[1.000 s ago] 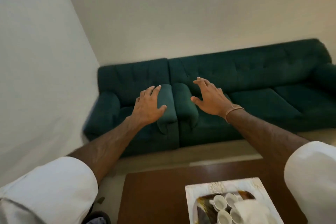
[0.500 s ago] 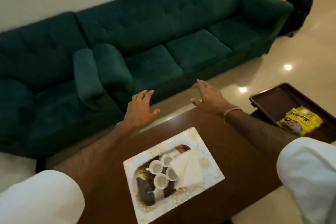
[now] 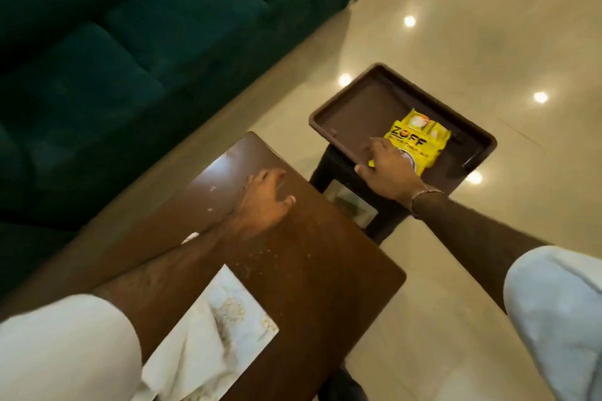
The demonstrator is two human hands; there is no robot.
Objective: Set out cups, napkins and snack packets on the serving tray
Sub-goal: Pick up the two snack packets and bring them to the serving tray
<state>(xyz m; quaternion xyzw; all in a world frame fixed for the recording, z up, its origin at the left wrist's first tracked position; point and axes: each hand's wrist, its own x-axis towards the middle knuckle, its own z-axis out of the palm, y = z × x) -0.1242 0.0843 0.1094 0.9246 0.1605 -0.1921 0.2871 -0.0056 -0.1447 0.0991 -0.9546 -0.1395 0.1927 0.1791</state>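
A yellow snack packet point(image 3: 415, 140) lies in a dark brown tray point(image 3: 355, 107) to the right of the table. My right hand point(image 3: 387, 169) is on the packet's near corner, with a bit of yellow showing between thumb and curled fingers. My left hand point(image 3: 265, 198) is blurred, fingers apart, low over the brown table point(image 3: 309, 270), holding nothing. The white patterned serving tray point(image 3: 242, 312) sits at the table's near left with a white napkin point(image 3: 192, 345) on it. My left arm and sleeve hide the rest of that tray, cups included.
The brown tray rests on a dark stool point(image 3: 335, 172) close to the table's right corner. A dark green sofa point(image 3: 130, 42) runs along the far left. Glossy beige floor point(image 3: 472, 26) spreads to the right.
The view swung right and down from the sofa to the table and stool. My right hand went from open in the air down onto the yellow packet. My left hand dropped toward the table.
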